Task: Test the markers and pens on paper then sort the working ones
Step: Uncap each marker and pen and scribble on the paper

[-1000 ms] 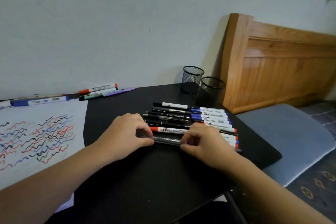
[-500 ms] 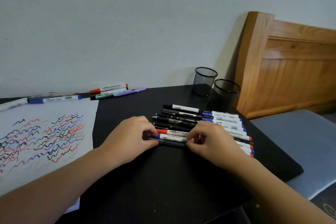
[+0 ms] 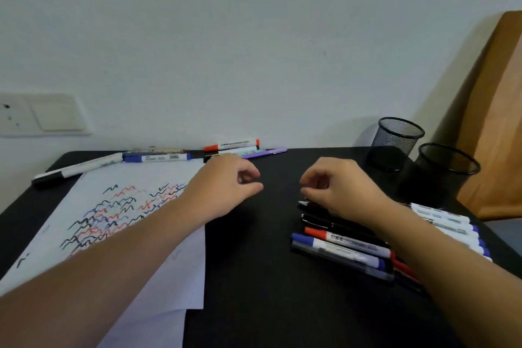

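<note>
Looking down through the head camera, our one view, we find the sorted row of markers and pens (image 3: 350, 246) lying side by side on the black table (image 3: 254, 277), under and just right of our right forearm. A second, looser group (image 3: 237, 147) lies along the wall behind the scribbled test paper (image 3: 118, 215). Two mesh cups (image 3: 423, 155) stand behind the row, apparently unfilled.

We judge the main risk to be our right forearm: it passes low over the row, so a careless sweep could roll the round barrels apart or off the table's right edge.

Our left hand (image 3: 226, 186) hovers over the table beside the paper, fingers loosely curled, holding nothing. Our right hand (image 3: 336, 186) hangs above the row's far end, likewise loosely curled and empty.
</note>
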